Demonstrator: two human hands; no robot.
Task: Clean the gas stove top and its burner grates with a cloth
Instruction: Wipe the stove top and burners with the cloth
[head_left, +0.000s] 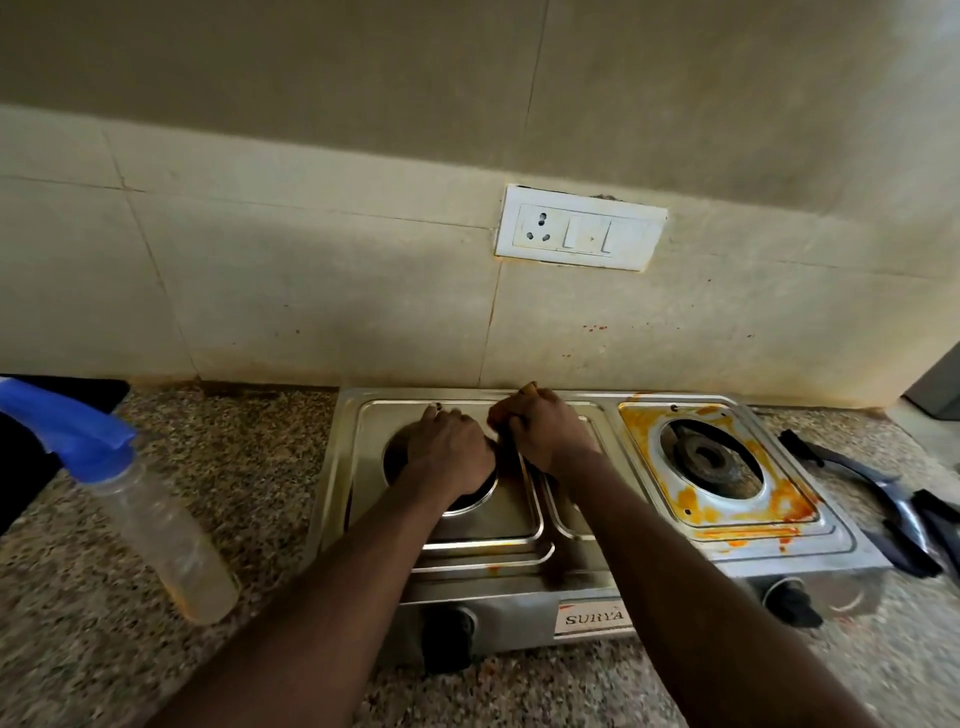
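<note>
A two-burner steel gas stove (524, 603) stands on the granite counter against the tiled wall. My left hand (449, 452) lies palm down over the left burner opening with its fingers bent, and it hides the burner. Close beside it, my right hand (545, 431) is closed in a fist on the stove top near the back edge; I see nothing in it. The right burner (709, 460) is bare, and its tray (675, 506) is smeared with orange stains. No cloth shows.
A clear spray bottle (156, 525) with a blue trigger head lies tilted on the counter, left of the stove. Dark curved pieces (857, 480), maybe the grates, lie to the stove's right. Two black knobs (447, 631) face me. A white socket plate (579, 228) is on the wall.
</note>
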